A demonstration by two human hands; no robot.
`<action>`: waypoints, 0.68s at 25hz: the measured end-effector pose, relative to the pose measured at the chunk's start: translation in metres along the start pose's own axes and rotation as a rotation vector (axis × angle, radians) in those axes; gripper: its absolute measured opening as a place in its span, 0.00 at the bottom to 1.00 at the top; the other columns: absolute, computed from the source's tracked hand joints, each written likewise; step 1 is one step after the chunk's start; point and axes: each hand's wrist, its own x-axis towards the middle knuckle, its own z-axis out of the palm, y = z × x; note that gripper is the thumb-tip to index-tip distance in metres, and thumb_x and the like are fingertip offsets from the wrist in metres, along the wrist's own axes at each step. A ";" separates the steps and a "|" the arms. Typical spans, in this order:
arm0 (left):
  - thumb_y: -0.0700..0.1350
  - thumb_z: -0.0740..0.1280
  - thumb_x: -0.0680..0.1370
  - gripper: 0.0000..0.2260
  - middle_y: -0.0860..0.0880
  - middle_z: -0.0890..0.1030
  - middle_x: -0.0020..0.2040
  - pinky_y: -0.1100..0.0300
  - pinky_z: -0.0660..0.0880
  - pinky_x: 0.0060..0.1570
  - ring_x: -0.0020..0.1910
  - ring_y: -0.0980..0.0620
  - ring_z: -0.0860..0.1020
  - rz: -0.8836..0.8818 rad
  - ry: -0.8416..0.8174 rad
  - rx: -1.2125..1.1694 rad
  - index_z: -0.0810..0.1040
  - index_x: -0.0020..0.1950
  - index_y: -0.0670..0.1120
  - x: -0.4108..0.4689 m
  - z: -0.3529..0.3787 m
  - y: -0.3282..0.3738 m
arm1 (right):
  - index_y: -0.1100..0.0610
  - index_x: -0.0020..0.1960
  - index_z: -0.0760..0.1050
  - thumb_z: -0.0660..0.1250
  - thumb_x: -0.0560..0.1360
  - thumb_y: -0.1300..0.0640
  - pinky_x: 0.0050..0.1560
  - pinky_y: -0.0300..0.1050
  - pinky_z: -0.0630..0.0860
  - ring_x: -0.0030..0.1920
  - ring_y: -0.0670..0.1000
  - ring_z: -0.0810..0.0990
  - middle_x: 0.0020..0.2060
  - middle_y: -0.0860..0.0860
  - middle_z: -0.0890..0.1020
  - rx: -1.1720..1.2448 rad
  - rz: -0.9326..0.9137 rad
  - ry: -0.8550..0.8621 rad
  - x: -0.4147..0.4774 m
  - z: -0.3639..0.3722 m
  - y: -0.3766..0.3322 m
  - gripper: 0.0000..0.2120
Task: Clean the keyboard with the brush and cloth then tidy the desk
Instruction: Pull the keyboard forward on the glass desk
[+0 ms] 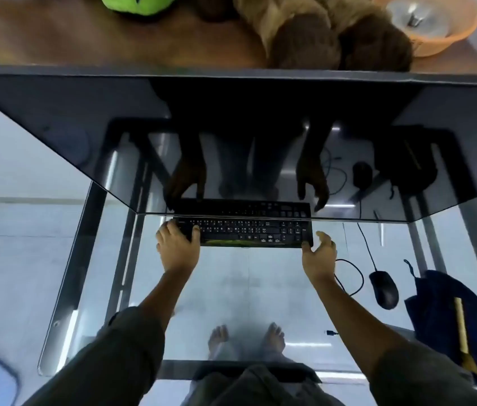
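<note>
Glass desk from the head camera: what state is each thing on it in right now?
Black flat keyboard: lying flat, keys up, against the monitor's lower edge.
Left hand: gripping the keyboard's left end.
Right hand: open, touching the keyboard's right corner.
Large dark monitor: screen off, reflecting the hands.
Black wired mouse: resting untouched.
Dark blue cloth: crumpled, yellow-handled brush lying on it.

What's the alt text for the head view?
Seen from above, a person's left hand grips the left end of a black keyboard on a glass desk, while the right hand touches its right corner, fingers spread. A wired mouse and a dark cloth with a brush lie to the right.
</note>
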 end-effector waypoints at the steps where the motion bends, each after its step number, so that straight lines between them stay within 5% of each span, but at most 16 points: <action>1: 0.56 0.66 0.78 0.30 0.35 0.72 0.66 0.37 0.69 0.63 0.67 0.35 0.68 -0.072 -0.025 -0.026 0.66 0.70 0.35 0.006 0.002 0.000 | 0.62 0.72 0.67 0.68 0.77 0.59 0.67 0.59 0.71 0.67 0.64 0.70 0.66 0.64 0.73 -0.007 0.028 -0.008 0.006 0.001 -0.001 0.25; 5: 0.60 0.68 0.76 0.33 0.35 0.74 0.64 0.38 0.71 0.62 0.64 0.34 0.71 -0.167 -0.097 -0.142 0.66 0.70 0.37 0.020 0.007 -0.008 | 0.63 0.72 0.67 0.68 0.77 0.57 0.66 0.54 0.71 0.66 0.62 0.73 0.65 0.62 0.76 0.003 0.058 -0.080 0.018 0.004 -0.007 0.26; 9: 0.60 0.71 0.73 0.37 0.35 0.73 0.65 0.36 0.70 0.61 0.64 0.33 0.70 -0.156 -0.070 -0.139 0.63 0.71 0.38 0.010 0.013 -0.012 | 0.61 0.60 0.75 0.68 0.76 0.60 0.52 0.46 0.74 0.54 0.60 0.80 0.53 0.58 0.82 0.033 0.028 -0.071 0.008 0.003 0.000 0.13; 12: 0.61 0.72 0.73 0.39 0.34 0.72 0.65 0.36 0.69 0.60 0.64 0.32 0.69 -0.179 -0.055 -0.129 0.62 0.72 0.37 -0.015 0.013 -0.013 | 0.58 0.56 0.76 0.69 0.75 0.61 0.51 0.47 0.76 0.50 0.58 0.80 0.49 0.56 0.82 0.061 0.013 -0.066 -0.011 -0.004 0.011 0.10; 17: 0.62 0.70 0.73 0.35 0.36 0.74 0.61 0.37 0.71 0.57 0.60 0.34 0.72 -0.176 -0.033 -0.083 0.64 0.68 0.41 -0.070 0.010 -0.037 | 0.58 0.60 0.74 0.70 0.76 0.60 0.49 0.43 0.73 0.49 0.52 0.80 0.49 0.52 0.81 0.026 0.010 -0.125 -0.058 -0.022 0.035 0.14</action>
